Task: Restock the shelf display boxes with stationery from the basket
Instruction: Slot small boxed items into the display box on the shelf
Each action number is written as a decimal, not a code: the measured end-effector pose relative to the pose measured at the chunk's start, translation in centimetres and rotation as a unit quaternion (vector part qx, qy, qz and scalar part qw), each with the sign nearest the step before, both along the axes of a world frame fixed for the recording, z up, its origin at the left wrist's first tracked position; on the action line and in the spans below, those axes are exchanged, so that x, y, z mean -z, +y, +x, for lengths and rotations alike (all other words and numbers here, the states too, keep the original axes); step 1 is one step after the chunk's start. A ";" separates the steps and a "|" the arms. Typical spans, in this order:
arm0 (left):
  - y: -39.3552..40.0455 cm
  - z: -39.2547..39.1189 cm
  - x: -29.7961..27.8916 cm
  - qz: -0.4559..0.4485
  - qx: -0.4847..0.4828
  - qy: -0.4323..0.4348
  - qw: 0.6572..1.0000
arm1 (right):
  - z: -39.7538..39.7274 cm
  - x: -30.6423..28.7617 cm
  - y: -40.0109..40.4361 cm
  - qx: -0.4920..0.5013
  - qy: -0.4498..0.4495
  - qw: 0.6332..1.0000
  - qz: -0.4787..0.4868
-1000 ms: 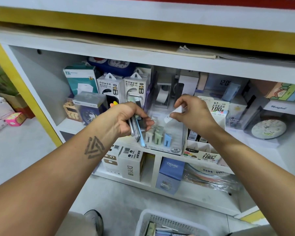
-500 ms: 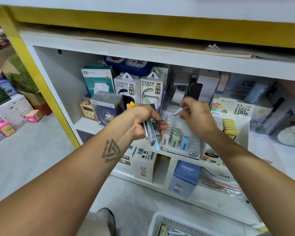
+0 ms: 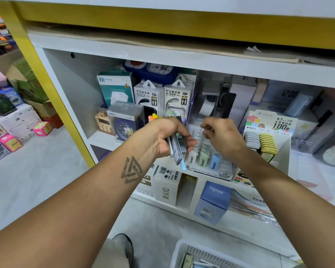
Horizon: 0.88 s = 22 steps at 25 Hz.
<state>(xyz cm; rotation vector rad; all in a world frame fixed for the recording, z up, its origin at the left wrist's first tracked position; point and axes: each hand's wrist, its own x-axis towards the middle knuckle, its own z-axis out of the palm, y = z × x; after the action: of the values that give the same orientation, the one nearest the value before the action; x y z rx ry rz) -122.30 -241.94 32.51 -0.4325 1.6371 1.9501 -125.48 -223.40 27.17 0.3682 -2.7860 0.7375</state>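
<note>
My left hand (image 3: pixel 165 137) grips a bundle of slim lead-refill cases (image 3: pixel 177 151), their blue tip pointing down, in front of the shelf. My right hand (image 3: pixel 221 135) pinches one small white case (image 3: pixel 200 130) just above the clear display box (image 3: pixel 219 171), which holds white, green and blue cases in rows. The white basket (image 3: pixel 184 252) stands on the floor at the bottom edge, with a few items inside.
A cardboard display of grey and yellow refill cases (image 3: pixel 267 144) stands right of the clear box. Power bank boxes (image 3: pixel 177 97), a boxed clock (image 3: pixel 124 120) and a tape dispenser (image 3: pixel 211 105) crowd the back. Boxes sit on the lower shelf (image 3: pixel 213 202). My shoe (image 3: pixel 123 246) is near the basket.
My right hand has lowered the white case toward the clear display box. My left hand kept its bundle. The view shifted so the shelf sits further right.
</note>
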 end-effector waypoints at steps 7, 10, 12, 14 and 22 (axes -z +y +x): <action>0.4 0.2 -0.2 0.011 0.020 -0.007 1.000 | 0.5 -0.4 -0.4 -0.004 -0.046 0.993 0.106; 0.9 0.5 -0.3 0.045 0.050 -0.004 0.998 | 0.9 -1.8 -0.1 0.018 -0.074 0.987 -0.139; 1.4 0.9 -0.5 0.067 0.076 0.002 0.995 | 1.7 -3.5 0.3 -0.002 -0.179 0.918 -0.355; 1.9 1.3 -0.6 0.085 0.098 0.007 0.991 | 2.8 -4.4 0.8 -0.052 -0.243 0.872 -0.422; 5.3 3.0 -1.5 0.155 0.173 0.034 0.972 | 5.8 -6.5 5.4 -0.096 -0.300 0.796 -0.517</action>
<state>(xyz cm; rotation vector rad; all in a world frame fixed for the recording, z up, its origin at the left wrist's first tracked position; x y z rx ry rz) -119.27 -236.63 34.04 0.0411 1.3094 1.9176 -119.69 -217.99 33.70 0.1902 -2.2680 2.5851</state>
